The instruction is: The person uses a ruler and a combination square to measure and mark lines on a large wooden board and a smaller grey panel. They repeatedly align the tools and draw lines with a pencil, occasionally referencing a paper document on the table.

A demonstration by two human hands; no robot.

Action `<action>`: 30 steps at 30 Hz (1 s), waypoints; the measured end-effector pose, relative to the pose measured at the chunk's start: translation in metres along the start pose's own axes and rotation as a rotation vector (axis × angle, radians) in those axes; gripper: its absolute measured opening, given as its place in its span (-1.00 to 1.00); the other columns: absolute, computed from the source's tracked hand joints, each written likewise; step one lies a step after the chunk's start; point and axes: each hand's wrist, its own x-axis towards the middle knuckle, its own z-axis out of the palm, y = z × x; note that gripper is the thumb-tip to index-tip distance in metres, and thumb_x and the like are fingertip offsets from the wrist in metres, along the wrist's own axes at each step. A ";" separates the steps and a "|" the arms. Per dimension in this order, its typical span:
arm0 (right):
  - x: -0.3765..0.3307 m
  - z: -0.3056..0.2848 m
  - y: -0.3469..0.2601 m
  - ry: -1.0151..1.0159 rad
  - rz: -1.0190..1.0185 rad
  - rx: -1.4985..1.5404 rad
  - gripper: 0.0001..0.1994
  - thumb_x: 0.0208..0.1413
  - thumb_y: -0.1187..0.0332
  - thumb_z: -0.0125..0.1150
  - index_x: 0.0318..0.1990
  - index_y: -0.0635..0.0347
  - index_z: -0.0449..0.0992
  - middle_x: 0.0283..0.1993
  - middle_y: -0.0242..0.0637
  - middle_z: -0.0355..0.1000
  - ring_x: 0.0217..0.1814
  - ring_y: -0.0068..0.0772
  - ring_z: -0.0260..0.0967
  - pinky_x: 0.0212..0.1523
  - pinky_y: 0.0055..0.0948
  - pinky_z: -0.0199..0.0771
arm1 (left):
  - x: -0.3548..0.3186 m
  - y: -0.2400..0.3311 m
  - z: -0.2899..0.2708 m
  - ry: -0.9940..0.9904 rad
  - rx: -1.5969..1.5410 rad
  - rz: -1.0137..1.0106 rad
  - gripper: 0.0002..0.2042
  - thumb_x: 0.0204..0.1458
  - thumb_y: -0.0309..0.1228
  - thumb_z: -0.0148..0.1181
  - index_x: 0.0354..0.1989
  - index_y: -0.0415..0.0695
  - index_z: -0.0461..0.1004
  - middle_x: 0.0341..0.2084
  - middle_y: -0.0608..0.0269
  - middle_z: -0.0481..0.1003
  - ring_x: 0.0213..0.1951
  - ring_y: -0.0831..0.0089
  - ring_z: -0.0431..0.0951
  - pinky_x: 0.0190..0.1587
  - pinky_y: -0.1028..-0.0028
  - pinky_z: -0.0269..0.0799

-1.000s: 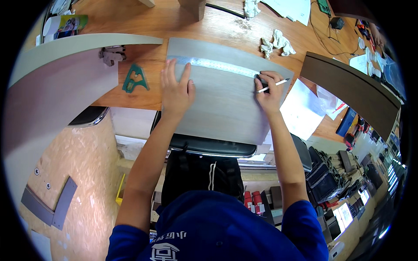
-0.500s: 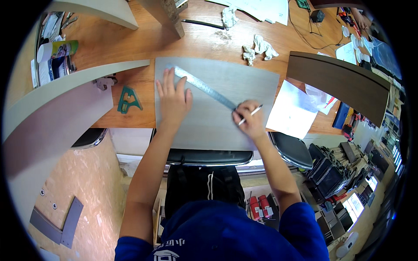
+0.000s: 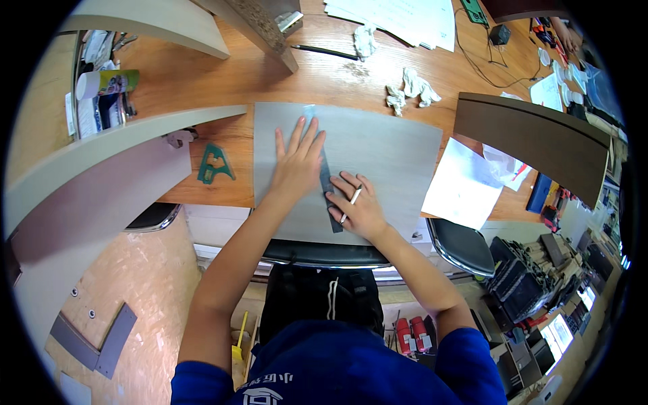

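A grey flat board (image 3: 391,148) lies on the wooden table, its near edge by my body. Across it runs a metal ruler (image 3: 336,221), nearly upright in the view and slightly tilted. My left hand (image 3: 295,165) lies flat on the ruler's far part with its fingers spread, covering some of it. Beside the ruler's near part rests my right hand (image 3: 362,210), fingers bent. A slim white pen (image 3: 352,201) is tucked between those fingers, and the fingertips touch the ruler's edge.
A green combination square head (image 3: 214,164) lies left of the board. Curved panels stand at the left and a dark brown panel (image 3: 533,138) at the right. White paper (image 3: 459,182), crumpled tissues (image 3: 418,88) and a black pencil (image 3: 327,51) lie around. Black stools (image 3: 460,246) stand at the near edge.
The ruler has swung from a diagonal to a nearly upright line. My right hand has moved left and nearer with the pen; my left hand has shifted onto the ruler.
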 end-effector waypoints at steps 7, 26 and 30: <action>0.034 0.040 -0.033 -0.104 -0.073 -0.016 -0.65 -0.01 0.14 0.32 -0.04 -0.08 0.52 0.32 -0.26 0.23 0.43 -0.12 0.02 0.39 0.10 -0.03 | -0.047 -0.053 -0.009 0.175 -0.038 -0.237 -0.45 0.09 -0.28 0.14 0.25 -0.24 0.26 0.35 -0.07 0.10 0.41 -0.06 -0.04 0.35 -0.16 -0.20; 0.060 0.072 -0.070 -0.070 -0.020 0.067 -0.58 0.00 0.26 0.29 0.07 -0.04 0.47 0.40 -0.15 0.11 0.47 -0.04 -0.03 0.41 0.13 -0.11 | -0.077 -0.090 -0.020 0.467 -0.161 -0.281 -0.43 0.03 -0.39 0.21 0.24 -0.29 0.24 0.20 -0.13 0.29 0.28 -0.06 0.20 0.30 0.02 0.05; 0.083 0.076 -0.084 -0.005 0.074 0.090 -0.54 -0.02 0.27 0.31 0.10 -0.04 0.45 0.43 -0.08 0.06 0.49 -0.01 -0.07 0.41 0.18 -0.14 | -0.116 -0.121 -0.045 0.443 -0.085 -0.475 -0.46 0.00 -0.44 0.27 0.19 -0.27 0.29 0.12 -0.12 0.35 0.18 -0.06 0.30 0.20 0.12 0.24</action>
